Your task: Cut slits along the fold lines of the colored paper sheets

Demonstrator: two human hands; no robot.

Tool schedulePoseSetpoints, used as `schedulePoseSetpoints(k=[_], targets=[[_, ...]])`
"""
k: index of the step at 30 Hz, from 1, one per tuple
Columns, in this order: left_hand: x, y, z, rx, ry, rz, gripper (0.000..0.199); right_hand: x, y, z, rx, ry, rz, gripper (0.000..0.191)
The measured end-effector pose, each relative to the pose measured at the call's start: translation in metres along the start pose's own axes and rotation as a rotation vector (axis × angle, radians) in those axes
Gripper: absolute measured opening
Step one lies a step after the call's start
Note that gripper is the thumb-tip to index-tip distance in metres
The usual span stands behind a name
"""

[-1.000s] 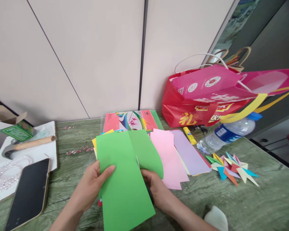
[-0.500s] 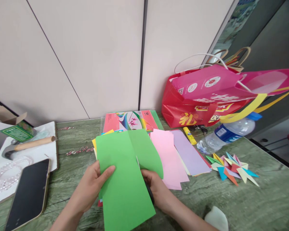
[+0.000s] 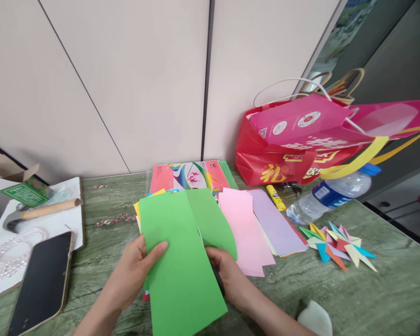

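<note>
A sheet of green paper [image 3: 180, 261] is held up over the table, cut partway along its length. My left hand [image 3: 138, 266] pinches its left edge, thumb on top. My right hand [image 3: 231, 280] grips scissors [image 3: 217, 279], whose dark handle shows only in part beneath the fingers. One thin blade lies at the cut, and the right strip of the green sheet curls away over that hand. Pink paper strips [image 3: 240, 228] and purple paper [image 3: 278, 221] lie fanned out on the right. Behind the green sheet is a colourful paper pack [image 3: 192, 175].
On the left are a phone [image 3: 42, 280], a bead string [image 3: 16, 252], a wooden-handled sickle [image 3: 49, 209] and a green box [image 3: 26, 186]. To the right stand a red gift bag [image 3: 283, 149], a glue stick [image 3: 276, 198], a water bottle [image 3: 331, 193] and folded paper stars [image 3: 339, 245].
Almost nothing differs. Both hands keep their places, and the lower corner of the green paper has shifted very slightly right.
</note>
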State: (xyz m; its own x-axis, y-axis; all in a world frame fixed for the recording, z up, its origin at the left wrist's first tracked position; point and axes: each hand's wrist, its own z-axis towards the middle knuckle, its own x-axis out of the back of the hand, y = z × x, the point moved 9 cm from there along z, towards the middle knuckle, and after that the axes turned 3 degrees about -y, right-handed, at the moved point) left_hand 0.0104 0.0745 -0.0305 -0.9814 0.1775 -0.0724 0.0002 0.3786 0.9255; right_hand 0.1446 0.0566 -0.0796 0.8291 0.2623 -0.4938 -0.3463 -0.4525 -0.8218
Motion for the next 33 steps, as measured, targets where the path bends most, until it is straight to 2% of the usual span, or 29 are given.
schedulePoseSetpoints(k=[7, 13, 18, 25, 33], targets=[[0.0, -0.001, -0.001, -0.002, 0.002, -0.006, 0.03, 0.001, -0.004, -0.002, 0.011, 0.013, -0.017, 0.03], [0.0, 0.0, 0.0, 0.009, 0.002, -0.006, 0.036, 0.002, -0.004, -0.001, 0.039, -0.012, -0.072, 0.03], [-0.006, 0.0, -0.004, 0.048, -0.036, -0.013, 0.038, -0.005, -0.012, 0.0, 0.138, -0.096, -0.061, 0.035], [-0.01, -0.001, -0.005, 0.079, -0.057, -0.044, 0.041, -0.01, -0.029, -0.005, 0.231, -0.071, -0.142, 0.042], [-0.009, -0.003, -0.004, 0.073, -0.065, -0.036, 0.043, -0.003, -0.017, -0.002, 0.182, -0.058, -0.104, 0.037]])
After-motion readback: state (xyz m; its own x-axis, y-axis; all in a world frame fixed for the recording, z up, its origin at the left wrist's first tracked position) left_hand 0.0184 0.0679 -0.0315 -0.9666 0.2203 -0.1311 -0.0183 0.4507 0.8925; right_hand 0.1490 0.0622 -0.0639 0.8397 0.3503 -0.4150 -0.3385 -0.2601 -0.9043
